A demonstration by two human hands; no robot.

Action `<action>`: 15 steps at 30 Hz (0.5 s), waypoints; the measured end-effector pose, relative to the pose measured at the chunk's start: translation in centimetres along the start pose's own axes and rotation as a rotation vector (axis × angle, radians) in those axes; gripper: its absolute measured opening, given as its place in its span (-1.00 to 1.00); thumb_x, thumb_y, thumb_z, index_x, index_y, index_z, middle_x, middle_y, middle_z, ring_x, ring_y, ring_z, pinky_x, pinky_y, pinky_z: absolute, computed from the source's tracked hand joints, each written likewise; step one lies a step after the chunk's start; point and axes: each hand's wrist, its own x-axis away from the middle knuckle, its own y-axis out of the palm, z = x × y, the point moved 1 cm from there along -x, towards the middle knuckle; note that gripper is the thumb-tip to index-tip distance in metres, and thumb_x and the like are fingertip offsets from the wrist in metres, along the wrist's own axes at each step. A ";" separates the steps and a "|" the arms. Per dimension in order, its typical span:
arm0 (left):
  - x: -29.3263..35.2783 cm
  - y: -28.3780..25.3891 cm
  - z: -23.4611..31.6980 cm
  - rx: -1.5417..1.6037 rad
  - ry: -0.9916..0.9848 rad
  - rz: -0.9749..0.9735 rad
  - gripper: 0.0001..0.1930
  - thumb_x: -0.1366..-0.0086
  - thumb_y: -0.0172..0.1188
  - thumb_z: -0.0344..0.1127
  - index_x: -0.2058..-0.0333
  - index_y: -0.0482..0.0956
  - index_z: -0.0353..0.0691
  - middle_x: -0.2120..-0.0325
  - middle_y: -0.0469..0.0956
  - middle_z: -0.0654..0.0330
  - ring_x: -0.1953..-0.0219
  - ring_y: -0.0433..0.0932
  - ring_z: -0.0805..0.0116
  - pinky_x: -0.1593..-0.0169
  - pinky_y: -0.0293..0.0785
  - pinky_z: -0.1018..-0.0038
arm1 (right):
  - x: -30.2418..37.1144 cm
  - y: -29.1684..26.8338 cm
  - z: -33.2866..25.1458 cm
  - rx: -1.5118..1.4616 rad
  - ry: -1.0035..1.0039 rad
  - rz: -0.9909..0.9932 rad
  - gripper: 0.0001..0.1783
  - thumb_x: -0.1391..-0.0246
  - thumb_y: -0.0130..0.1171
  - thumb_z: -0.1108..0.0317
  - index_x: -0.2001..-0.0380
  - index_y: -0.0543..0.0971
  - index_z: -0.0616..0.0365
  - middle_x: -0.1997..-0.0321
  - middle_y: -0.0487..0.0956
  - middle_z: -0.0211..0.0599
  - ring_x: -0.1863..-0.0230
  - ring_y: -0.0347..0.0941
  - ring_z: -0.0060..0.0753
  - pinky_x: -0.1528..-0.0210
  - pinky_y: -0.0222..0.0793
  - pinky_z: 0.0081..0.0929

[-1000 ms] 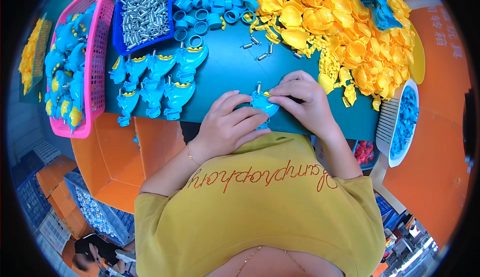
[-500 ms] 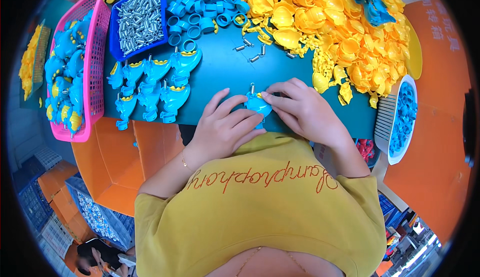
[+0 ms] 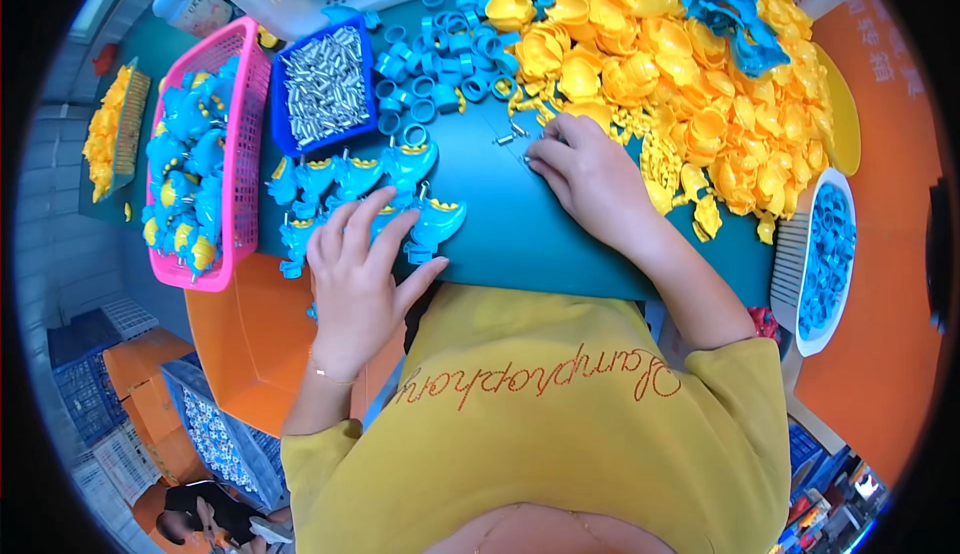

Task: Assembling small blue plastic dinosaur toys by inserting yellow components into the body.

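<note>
My left hand (image 3: 352,279) is open, its fingers spread at the near side of two rows of blue plastic toy parts with yellow scalloped trim. Closest to its index finger stands one such blue toy part (image 3: 437,222), with a metal piece sticking up from it; the hand hides some others in that row. My right hand (image 3: 595,176) is farther out over the green table (image 3: 480,254), thumb and fingers pinched on a small metal spring (image 3: 527,159) that barely shows at the fingertips. Loose metal springs (image 3: 506,140) lie just beyond them.
A blue tray of metal springs (image 3: 278,119) stands behind the rows, beside scattered blue rings (image 3: 445,62). Yellow shells (image 3: 640,79) are heaped at the far right. Finished-looking blue parts fill a pink basket (image 3: 240,154) at left; a white basket (image 3: 790,274) of blue pieces stands at right.
My left hand has moved left, and the blue toy part formerly between both hands now stands at the end of the near row. My right hand has reached forward to the loose springs.
</note>
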 end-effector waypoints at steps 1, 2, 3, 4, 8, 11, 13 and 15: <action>-0.9 -1.1 -0.4 -0.006 0.004 0.019 -0.52 -0.19 0.50 -0.01 -0.03 0.67 -0.06 -0.24 0.48 0.19 -0.30 0.36 0.02 -0.32 0.20 0.06 | 0.2 -0.3 -0.3 -0.013 0.002 0.014 -0.85 -0.27 0.29 0.31 0.17 0.67 0.10 0.13 0.61 -0.20 0.06 0.57 -0.06 0.07 0.53 -0.18; -2.2 -2.0 -0.8 -0.009 0.012 0.038 -0.52 -0.19 0.50 -0.01 -0.03 0.67 -0.06 -0.23 0.49 0.18 -0.30 0.36 0.01 -0.33 0.20 0.06 | 0.6 -0.6 -0.4 -0.007 -0.008 0.026 -0.85 -0.27 0.29 0.31 0.17 0.67 0.10 0.13 0.61 -0.20 0.06 0.57 -0.06 0.07 0.53 -0.18; -3.7 -2.7 -1.9 -0.018 0.053 0.089 -0.55 -0.22 0.49 -0.04 -0.02 0.68 -0.07 -0.22 0.50 0.18 -0.29 0.36 -0.01 -0.34 0.19 0.04 | 1.0 -0.7 -0.3 -0.093 0.023 0.019 -0.84 -0.28 0.28 0.31 0.15 0.66 0.11 0.13 0.62 -0.19 0.06 0.57 -0.04 0.05 0.53 -0.18; -5.6 -3.5 -2.6 -0.084 0.082 0.150 -0.58 -0.23 0.48 -0.06 -0.01 0.69 -0.08 -0.19 0.52 0.18 -0.27 0.38 -0.01 -0.32 0.22 0.06 | 1.4 -0.9 -0.4 -0.188 0.047 0.008 -0.83 -0.30 0.27 0.30 0.12 0.65 0.12 0.13 0.63 -0.17 0.06 0.58 -0.03 0.03 0.52 -0.18; -15.5 -4.0 -7.4 -0.201 0.199 0.265 -0.68 -0.27 0.44 -0.11 0.11 0.73 -0.16 0.02 0.66 0.11 -0.10 0.57 0.03 -0.19 0.45 0.14 | 2.7 -1.1 -0.3 -0.355 0.050 -0.027 -0.83 -0.34 0.21 0.28 0.12 0.60 0.14 0.14 0.65 -0.13 0.05 0.58 0.04 0.00 0.51 -0.11; -22.8 -2.3 -12.1 -0.228 -0.088 0.049 -0.65 -0.29 0.42 -0.08 0.18 0.74 -0.28 0.25 0.75 0.01 0.18 0.72 -0.02 0.07 0.61 0.15 | 3.0 -0.5 0.0 -0.379 0.058 -0.046 -0.85 -0.33 0.22 0.34 0.11 0.61 0.14 0.14 0.65 -0.14 0.07 0.59 0.00 0.00 0.52 -0.19; -28.2 -1.1 -15.6 -0.405 -0.191 -0.184 -0.65 -0.25 0.44 -0.08 0.25 0.75 -0.31 0.30 0.75 -0.06 0.31 0.74 -0.04 0.15 0.64 0.13 | 3.1 -0.5 0.1 -0.406 0.069 -0.036 -0.85 -0.32 0.24 0.37 0.10 0.63 0.14 0.16 0.65 -0.15 0.09 0.60 -0.04 0.01 0.51 -0.24; -30.4 -0.3 -16.3 -0.407 -0.202 -0.385 -0.68 -0.23 0.43 -0.11 0.27 0.75 -0.30 0.32 0.74 -0.08 0.32 0.74 -0.03 0.16 0.65 0.14 | 3.0 -0.7 0.7 -0.411 0.044 0.001 -0.86 -0.31 0.25 0.38 0.11 0.63 0.14 0.17 0.65 -0.15 0.11 0.59 -0.03 0.03 0.52 -0.24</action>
